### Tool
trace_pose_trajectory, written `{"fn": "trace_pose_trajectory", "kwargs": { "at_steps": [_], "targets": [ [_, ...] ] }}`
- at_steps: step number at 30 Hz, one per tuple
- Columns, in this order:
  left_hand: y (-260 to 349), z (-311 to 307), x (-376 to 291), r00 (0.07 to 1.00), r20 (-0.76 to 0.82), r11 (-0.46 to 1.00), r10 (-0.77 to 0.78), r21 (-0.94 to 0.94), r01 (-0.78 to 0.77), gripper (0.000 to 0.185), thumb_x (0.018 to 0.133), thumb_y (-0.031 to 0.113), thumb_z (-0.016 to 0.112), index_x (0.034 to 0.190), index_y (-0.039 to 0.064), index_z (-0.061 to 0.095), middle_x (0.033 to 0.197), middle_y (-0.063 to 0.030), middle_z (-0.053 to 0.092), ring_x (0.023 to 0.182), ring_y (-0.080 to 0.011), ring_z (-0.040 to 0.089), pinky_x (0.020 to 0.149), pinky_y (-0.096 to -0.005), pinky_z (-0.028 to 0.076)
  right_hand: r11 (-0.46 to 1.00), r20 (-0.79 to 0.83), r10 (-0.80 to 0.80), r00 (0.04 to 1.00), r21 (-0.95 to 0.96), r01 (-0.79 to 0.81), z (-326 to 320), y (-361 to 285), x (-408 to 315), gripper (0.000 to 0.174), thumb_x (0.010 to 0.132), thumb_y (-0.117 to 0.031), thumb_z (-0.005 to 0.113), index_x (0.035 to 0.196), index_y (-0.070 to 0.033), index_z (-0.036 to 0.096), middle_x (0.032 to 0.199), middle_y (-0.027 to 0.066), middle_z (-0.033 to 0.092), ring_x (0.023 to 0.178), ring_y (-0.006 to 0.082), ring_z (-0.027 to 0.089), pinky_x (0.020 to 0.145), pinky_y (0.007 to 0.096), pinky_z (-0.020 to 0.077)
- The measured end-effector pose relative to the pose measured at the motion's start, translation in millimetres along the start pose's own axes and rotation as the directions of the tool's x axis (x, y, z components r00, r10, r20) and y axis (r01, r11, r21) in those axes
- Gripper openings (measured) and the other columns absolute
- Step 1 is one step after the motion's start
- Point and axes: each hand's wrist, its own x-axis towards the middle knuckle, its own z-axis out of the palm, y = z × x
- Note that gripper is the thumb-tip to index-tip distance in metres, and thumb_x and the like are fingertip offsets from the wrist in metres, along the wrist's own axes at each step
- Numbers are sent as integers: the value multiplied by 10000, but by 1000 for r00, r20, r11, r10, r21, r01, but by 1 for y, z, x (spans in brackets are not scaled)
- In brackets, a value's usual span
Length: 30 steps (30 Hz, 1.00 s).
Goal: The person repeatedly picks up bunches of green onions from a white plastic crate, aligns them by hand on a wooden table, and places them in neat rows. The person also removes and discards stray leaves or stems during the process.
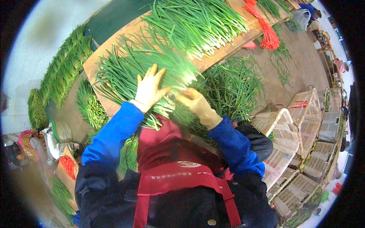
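Note:
My left hand (148, 89), in a pale yellow glove, lies with its fingers spread on loose green garlic chives (118, 75) at the near end of a wooden board (98, 64). Just right of it, at the pale stem ends, is my right hand (196, 104), also gloved, with its fingers curled; whether stems are between them cannot be told. Some stems hang over the board's edge toward the red apron (174, 176). A larger heap of chives (196, 24) lies farther up the board, and a bundle of red ties (266, 31) hangs over its edge.
Loose green leaves (231, 85) are piled below the board on the right. White plastic crates (282, 139) stand at the right. Bundled chives lie on the floor (64, 65) at the left, and a tied bundle (95, 109) stands beside the board. Other people are at the far left and upper right.

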Motion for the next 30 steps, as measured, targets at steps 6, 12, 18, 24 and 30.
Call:
{"fn": "trace_pose_trajectory", "kwargs": {
  "at_steps": [6, 12, 18, 24, 30],
  "targets": [
    [-2, 2, -2, 999, -34, 999, 3, -35, -4, 711, 858, 518, 644, 1439, 152, 458, 1493, -231, 388, 1367, -403, 401, 1046, -706, 280, 977, -333, 181, 925, 167, -131, 60, -1, 37, 272, 859, -92, 719, 1102, 15, 660, 1002, 88, 714, 860, 149, 653, 769, 294, 517],
    [-1, 2, -4, 998, -54, 999, 19, -25, -21, 664, 870, 472, 646, 1420, 141, 475, 1485, -226, 399, 1331, -416, 439, 1041, -711, 286, 882, -181, 293, 939, 429, -193, 44, 13, 35, 263, 902, -190, 696, 1079, 4, 691, 1000, 73, 715, 847, 133, 639, 753, 288, 499],
    [-2, 3, -4, 997, -78, 999, 12, -44, -15, 660, 853, 448, 673, 1409, 147, 486, 1478, -219, 411, 1325, -408, 449, 1039, -709, 294, 957, 144, 274, 951, -136, -255, -23, -15, -25, 347, 896, -262, 701, 1118, 4, 691, 1059, 89, 720, 964, 151, 636, 861, 322, 498],
    [-2, 3, -5, 996, -92, 998, 11, -58, -17, 659, 844, 431, 690, 1408, 156, 489, 1486, -205, 411, 1338, -397, 440, 1047, -701, 298, 802, 28, 416, 909, -482, -352, -59, -11, -66, 423, 917, -328, 657, 1145, 27, 655, 1010, 82, 697, 897, 145, 641, 791, 284, 508],
    [0, 3, -2, 999, -54, 999, -7, -51, 5, 653, 853, 423, 688, 1413, 155, 485, 1498, -206, 398, 1347, -400, 431, 1063, -693, 279, 946, 29, 315, 949, 75, -317, 16, -4, -8, 320, 908, -304, 687, 1055, -20, 679, 903, 34, 691, 777, 122, 602, 701, 265, 488]
  ]
}}
